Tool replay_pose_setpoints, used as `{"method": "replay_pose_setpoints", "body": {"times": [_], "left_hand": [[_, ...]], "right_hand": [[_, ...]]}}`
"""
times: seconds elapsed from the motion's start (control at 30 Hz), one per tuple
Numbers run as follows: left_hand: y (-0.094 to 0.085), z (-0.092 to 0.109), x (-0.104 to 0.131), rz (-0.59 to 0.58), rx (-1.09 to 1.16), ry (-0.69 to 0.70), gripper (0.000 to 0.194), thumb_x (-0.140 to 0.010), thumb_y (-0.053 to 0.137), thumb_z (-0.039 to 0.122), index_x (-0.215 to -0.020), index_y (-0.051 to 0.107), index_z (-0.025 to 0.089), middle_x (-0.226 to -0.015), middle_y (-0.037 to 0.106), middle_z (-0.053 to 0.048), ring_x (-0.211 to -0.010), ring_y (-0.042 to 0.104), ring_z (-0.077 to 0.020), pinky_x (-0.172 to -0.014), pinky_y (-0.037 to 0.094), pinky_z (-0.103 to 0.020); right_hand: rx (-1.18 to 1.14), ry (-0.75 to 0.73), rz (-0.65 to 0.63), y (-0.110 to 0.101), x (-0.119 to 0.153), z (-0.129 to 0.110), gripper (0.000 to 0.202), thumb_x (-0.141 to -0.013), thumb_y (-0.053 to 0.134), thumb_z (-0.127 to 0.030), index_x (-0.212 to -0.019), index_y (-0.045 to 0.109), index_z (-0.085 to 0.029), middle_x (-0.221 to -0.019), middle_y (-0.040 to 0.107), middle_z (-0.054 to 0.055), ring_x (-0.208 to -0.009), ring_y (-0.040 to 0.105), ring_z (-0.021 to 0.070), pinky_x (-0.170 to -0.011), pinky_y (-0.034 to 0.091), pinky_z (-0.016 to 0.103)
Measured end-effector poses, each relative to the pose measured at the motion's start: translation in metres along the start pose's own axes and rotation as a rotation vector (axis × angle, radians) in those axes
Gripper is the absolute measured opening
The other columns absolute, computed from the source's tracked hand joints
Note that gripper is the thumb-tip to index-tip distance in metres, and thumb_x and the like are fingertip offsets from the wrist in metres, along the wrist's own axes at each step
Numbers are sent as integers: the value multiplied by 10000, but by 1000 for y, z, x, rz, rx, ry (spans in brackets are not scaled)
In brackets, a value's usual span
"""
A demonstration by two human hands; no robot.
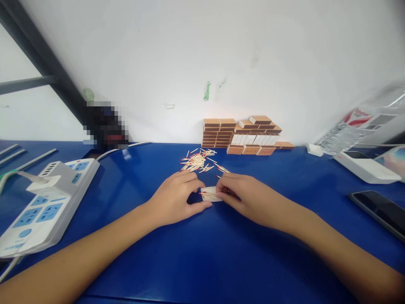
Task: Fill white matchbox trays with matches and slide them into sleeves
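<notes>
A small white matchbox tray (207, 190) lies on the blue table between my hands, with a few red-tipped matches (209, 195) inside. The thumb and index finger of my left hand (177, 196) hold its left end from the near and far sides. At the tray's right end, my right hand (242, 194) has its fingertips pinched together over the inside. What they pinch is hidden. Just beyond the tray is a loose pile of matches (196, 161), and a few stray ones (222, 168) lie close to my right hand.
Stacked matchboxes (218, 137) stand against the white wall. On the left are a power strip (50, 211) with a plugged-in adapter (52, 185) and thin rods (34, 159). To the right lie a phone (379, 211), a white device (363, 166) and a plastic bottle (351, 126).
</notes>
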State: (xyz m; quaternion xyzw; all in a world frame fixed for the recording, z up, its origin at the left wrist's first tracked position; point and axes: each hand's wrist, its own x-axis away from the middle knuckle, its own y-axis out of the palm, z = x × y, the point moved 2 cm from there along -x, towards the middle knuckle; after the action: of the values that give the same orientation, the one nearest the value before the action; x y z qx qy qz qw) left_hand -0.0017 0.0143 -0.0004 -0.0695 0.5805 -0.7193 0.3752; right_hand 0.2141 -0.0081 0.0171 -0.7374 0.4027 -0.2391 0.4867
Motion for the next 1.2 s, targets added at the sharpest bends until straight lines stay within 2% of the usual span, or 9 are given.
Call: {"method": "replay_pose_setpoints", "body": {"times": [0.43, 0.53, 0.7, 0.97, 1.2], "left_hand": [[2, 0, 2, 14, -2, 6, 287, -925, 728, 450, -975, 703, 168, -902, 673, -41, -879, 623, -212, -826, 498, -371], [2, 1, 1, 21, -2, 35, 271, -929, 724, 438, -962, 697, 170, -876, 664, -34, -855, 615, -206, -804, 491, -362], [3, 2, 1, 22, -28, 79, 261, -944, 703, 418, -932, 681, 159, -846, 650, -28, -824, 602, -197, -790, 486, -357], [4, 3, 0, -4, -68, 135, 291, -971, 663, 450, -939, 672, 161, -846, 644, -32, -819, 599, -197, -792, 475, -350], [3, 4, 0, 4, -39, 129, 278, -967, 665, 441, -959, 688, 164, -841, 638, -27, -814, 606, -189, -785, 474, -344]], "right_hand": [[-121, -13, 82, 4, -3, -3, 145, -1043, 540, -248, -969, 660, -215, -972, 669, 42, -850, 617, 177, -745, 457, 325], [-132, -11, 118, 8, -4, -6, 116, -1022, 609, -295, -972, 679, -217, -994, 666, 47, -863, 626, 185, -763, 474, 341], [-175, -21, 63, 13, -7, -8, 127, -1017, 637, -274, -933, 700, -204, -1004, 648, 36, -867, 633, 167, -760, 486, 318], [-49, -102, 14, 14, -6, -10, 194, -1056, 573, -289, -962, 699, -176, -980, 616, 42, -818, 610, 161, -745, 486, 308], [156, -146, 38, 3, -2, -16, 198, -1057, 563, -270, -918, 653, -161, -960, 610, 59, -808, 621, 185, -718, 482, 317]]}}
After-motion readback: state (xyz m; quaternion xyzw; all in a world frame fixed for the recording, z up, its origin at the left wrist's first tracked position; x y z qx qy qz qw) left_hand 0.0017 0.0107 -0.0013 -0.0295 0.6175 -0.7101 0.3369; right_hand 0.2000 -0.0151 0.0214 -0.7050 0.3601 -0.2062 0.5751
